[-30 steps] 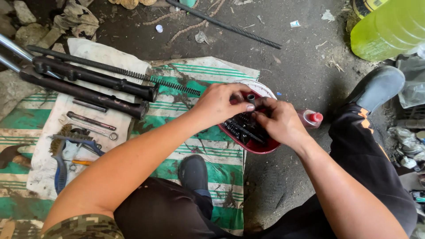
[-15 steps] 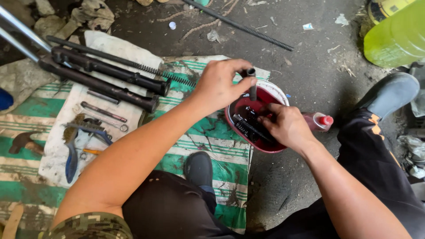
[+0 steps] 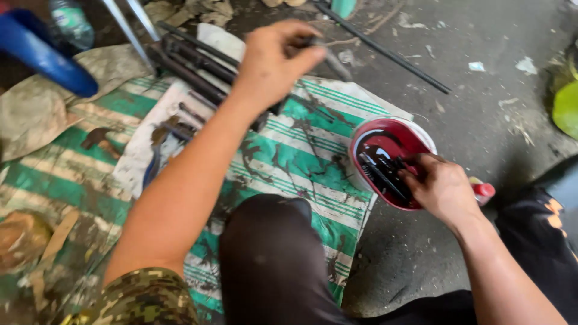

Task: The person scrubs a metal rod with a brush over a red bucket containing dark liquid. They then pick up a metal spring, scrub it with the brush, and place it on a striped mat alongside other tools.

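Here, the left hand (image 3: 274, 60) pinches a short dark metal tube (image 3: 328, 57) above the green striped mat (image 3: 283, 150).

The tube is blurred; its long axis appears to run from the fingertips down and to the right — toward the red basin (image 3: 361, 135). The right hand (image 3: 439, 186) reaches into that basin, fingers curled on dark metal parts (image 3: 379, 171) lying in red liquid; its exact grip I cannot tell. Behind the left hand lie black fork tubes (image 3: 192, 66) and a long coil spring (image 3: 385, 48) — tools rest on a white cloth (image 3: 135, 159) beside them. A small red-capped bottle (image 3: 483, 190) sits just beside the basin.
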